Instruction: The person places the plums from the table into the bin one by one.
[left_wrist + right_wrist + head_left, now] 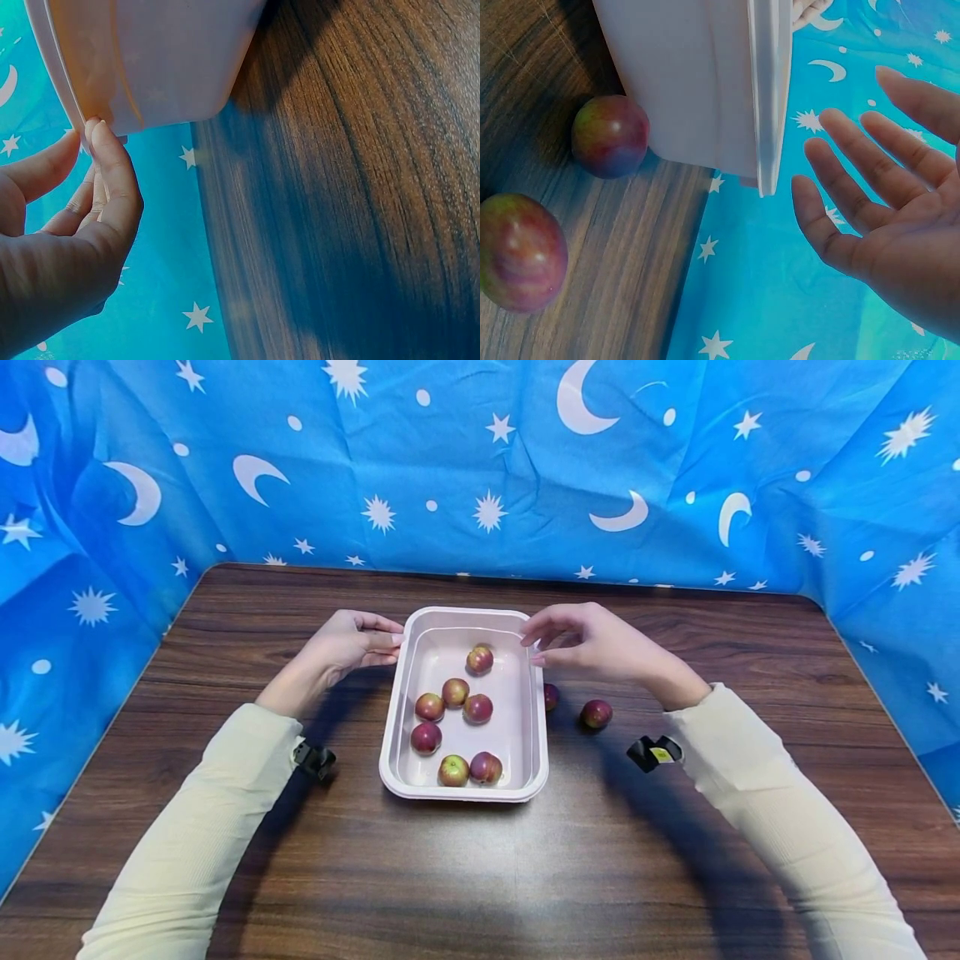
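Observation:
A white rectangular plastic tub (465,792) stands mid-table with several round red-green fruits inside, among them a plum-like one (477,708). At its far left rim my left hand (345,645) pinches the edge between thumb and fingers; the left wrist view shows this hand (82,217) up close at the rim. Over on the opposite side, my right hand (588,639) hovers by the rim with its fingers spread and gently bent. In the right wrist view that hand (885,202) is apart from the tub wall (682,82) and holds nothing.
Two more fruits lie on the dark wood table (465,885) to the tub's right: one (551,697) close against its side, the other (597,714) farther out. A blue curtain (450,452) with moons and stars hangs behind the table's back edge.

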The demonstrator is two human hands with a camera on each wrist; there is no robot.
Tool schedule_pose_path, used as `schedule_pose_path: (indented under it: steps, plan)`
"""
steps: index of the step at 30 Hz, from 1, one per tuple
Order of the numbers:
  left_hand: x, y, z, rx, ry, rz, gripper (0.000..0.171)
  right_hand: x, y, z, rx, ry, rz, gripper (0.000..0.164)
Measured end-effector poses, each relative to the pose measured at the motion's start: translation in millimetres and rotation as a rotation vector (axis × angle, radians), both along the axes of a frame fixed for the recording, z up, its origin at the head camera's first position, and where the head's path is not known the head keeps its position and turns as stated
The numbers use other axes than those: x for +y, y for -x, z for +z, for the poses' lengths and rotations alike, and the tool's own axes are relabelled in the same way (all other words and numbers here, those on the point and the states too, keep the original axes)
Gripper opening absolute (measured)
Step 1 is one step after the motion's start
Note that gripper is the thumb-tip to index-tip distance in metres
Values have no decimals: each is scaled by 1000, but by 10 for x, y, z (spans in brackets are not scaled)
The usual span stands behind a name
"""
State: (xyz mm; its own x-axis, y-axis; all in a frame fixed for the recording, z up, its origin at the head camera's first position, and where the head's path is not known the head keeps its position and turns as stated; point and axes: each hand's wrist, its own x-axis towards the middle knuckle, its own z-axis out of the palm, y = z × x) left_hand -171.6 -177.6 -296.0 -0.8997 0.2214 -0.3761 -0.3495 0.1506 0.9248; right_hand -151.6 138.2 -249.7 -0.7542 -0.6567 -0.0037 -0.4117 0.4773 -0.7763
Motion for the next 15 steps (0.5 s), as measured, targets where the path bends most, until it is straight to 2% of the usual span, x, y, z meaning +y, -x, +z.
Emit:
schedule_pose_path:
  steps: [15]
  plan:
    - [7,-7,5,-2,13,1,31,97,14,6,-5,-18,-40,32]
